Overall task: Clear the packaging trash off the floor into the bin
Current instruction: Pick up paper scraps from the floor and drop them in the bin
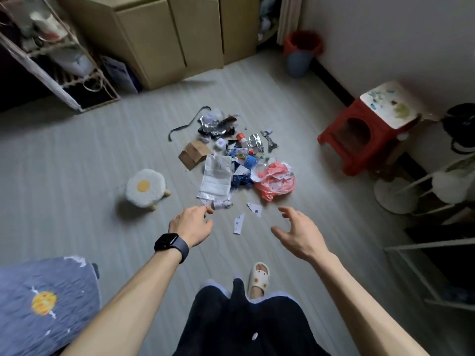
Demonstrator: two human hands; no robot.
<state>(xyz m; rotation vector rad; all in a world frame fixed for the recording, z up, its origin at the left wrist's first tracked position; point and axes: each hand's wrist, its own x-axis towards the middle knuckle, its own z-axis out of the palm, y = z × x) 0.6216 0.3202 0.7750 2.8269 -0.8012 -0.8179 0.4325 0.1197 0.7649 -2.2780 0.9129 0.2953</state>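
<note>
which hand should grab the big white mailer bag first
Left, probably. The left hand has its fingertips by the near end of the white mailer bag; the right hand hovers open farther right, nearer the pink plastic bag.

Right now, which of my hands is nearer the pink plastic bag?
Right. The right hand hovers just short of the pink plastic bag; the left hand is farther left, by the white mailer.

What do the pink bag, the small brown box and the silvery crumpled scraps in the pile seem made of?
Pink bag: likely thin plastic film; crinkled, slightly translucent. Brown box: cardboard, matte, with folded flaps. Silvery scraps: probably foil or metallised film; bright creased reflections.
</note>
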